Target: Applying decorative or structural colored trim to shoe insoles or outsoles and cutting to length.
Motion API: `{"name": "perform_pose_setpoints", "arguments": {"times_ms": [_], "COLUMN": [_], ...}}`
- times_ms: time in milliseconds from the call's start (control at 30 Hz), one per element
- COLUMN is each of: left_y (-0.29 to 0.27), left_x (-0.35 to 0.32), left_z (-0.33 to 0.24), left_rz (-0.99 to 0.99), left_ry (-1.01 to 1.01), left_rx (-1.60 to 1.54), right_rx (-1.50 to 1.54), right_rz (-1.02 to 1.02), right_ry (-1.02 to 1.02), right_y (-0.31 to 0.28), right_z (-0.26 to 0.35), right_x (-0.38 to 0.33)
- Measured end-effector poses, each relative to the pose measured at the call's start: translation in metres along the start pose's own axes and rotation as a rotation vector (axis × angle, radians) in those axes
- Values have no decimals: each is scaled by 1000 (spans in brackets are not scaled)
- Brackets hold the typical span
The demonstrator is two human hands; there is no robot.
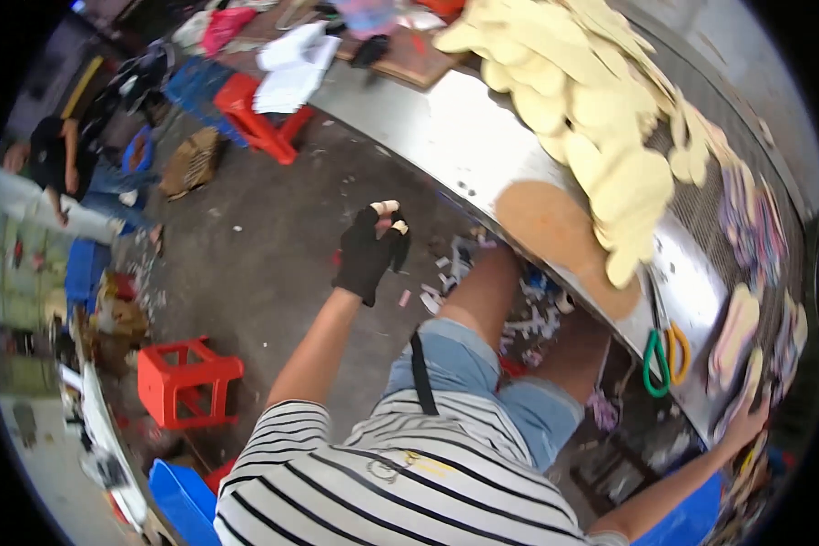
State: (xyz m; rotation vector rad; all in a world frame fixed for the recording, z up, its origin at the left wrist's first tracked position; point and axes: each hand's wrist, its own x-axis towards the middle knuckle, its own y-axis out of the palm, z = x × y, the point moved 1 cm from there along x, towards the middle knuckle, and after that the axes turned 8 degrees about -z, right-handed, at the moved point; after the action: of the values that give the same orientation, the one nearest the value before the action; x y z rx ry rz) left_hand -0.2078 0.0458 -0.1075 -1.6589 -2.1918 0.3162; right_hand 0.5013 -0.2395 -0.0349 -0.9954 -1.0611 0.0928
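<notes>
My left hand [366,250], in a black glove with pale fingertips bare or wrapped, hangs over the floor left of the table. Its fingers are loosely curved and apart, with nothing visible in them. At the table's right end, my bare right hand [746,424] closes on striped, pale-edged insoles [743,397]; its fingers are partly hidden. More pinkish insoles [733,335] lie just beyond it. Scissors with one green and one orange handle [657,359] rest near the table's front edge. Left of them lies a brown, sole-shaped sheet [546,223], partly under a heap of cream insoles [623,182].
The metal table [469,127] runs along my front and right. Striped insoles [751,218] lie at its far right. Red stools [187,382] and a blue bin [180,500] stand at left. Scraps [528,323] litter the floor under the table. Another person [68,164] is at far left.
</notes>
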Motion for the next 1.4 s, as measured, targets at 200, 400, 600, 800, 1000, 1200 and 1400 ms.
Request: {"name": "perform_pose_setpoints", "arguments": {"times_ms": [200,400,600,800,1000,1200,1400], "left_y": [-35,-47,-39,-25,-22,-24,-59], "left_x": [79,254,421,522,548,557,561], "left_z": [-21,-69,-130,-132,-136,-111,-114], "left_rz": [-140,-351,-343,-76,-36,-157,-573], "left_ry": [414,664,586,398,388,484,479], "left_rx": [403,705,990,1085,972,786,163], "right_rx": [552,946,845,887,866,863,839], "right_rz": [204,481,460,456,502,484,459], "right_ry": [-178,-406,-495,-484,-471,-492,-502], "right_y": [-7,-23,4,-2,2,4,-1], "right_z": [251,453,475,496,503,504,506], "right_x": [-72,-112,-108,-96,-88,-86,-88]}}
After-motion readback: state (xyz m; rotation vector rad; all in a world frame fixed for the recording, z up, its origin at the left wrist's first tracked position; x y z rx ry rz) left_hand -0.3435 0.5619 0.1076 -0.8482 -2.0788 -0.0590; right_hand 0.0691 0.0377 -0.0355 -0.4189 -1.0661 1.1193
